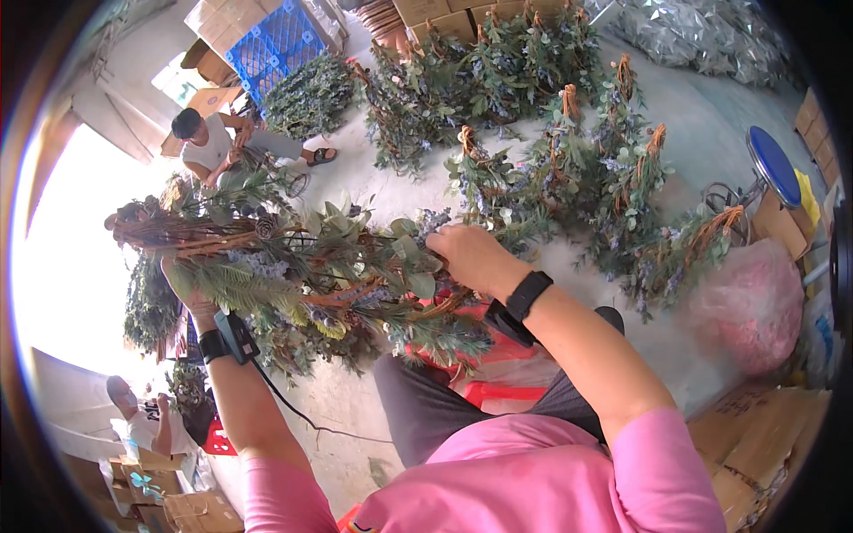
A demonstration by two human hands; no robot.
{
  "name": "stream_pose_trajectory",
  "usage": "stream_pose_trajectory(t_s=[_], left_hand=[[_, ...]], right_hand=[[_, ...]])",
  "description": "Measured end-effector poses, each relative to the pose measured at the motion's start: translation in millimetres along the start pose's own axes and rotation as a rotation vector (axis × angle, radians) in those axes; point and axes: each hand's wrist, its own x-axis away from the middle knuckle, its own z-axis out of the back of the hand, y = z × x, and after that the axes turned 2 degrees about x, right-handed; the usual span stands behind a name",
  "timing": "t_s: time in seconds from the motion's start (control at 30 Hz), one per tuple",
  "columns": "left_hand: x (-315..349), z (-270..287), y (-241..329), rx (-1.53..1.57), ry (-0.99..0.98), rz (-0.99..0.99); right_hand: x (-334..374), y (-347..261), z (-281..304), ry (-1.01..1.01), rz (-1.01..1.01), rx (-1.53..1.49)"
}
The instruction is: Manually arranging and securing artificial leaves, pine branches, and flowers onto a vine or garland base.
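Both hands' fingers (182,282) buried in wreath (311,266).

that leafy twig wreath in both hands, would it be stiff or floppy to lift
Probably fairly stiff: the wreath spans between the left hand and right hand without sagging, on a woven twig frame. Likely light for its size, being mostly leaves. The sprigs sticking out look springy and apt to snag on the other wreaths.

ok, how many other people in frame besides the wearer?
2. One seated person on the floor at upper left, beside a pile of greenery. Another person at lower left, near cardboard boxes. More could be hidden behind the foliage.
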Motion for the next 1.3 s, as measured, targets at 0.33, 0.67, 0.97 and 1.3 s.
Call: stream_pose_trajectory(t_s=[0.33,0.67,0.97,1.3], left_hand=[[-3.6,10.1,5.4,0.078,-0.01,0.039],[-1.7,33.4,8.2,0.149,-0.033,0.086],[6.7,26.9,6.3,0.047,0.017,0.071],[8.6,42.1,23.8,-0.103,0.249,0.078]], right_hand=[[-37.2,10.7,0.9,0.177,0.171,0.386],[27.8,49.4,17.8,0.182,-0.012,-0.148],[71.9,30.3,-33.1,0.088,-0.017,-0.025],[68.6,24.1,-31.1,0.126,-0.097,-0.097]])
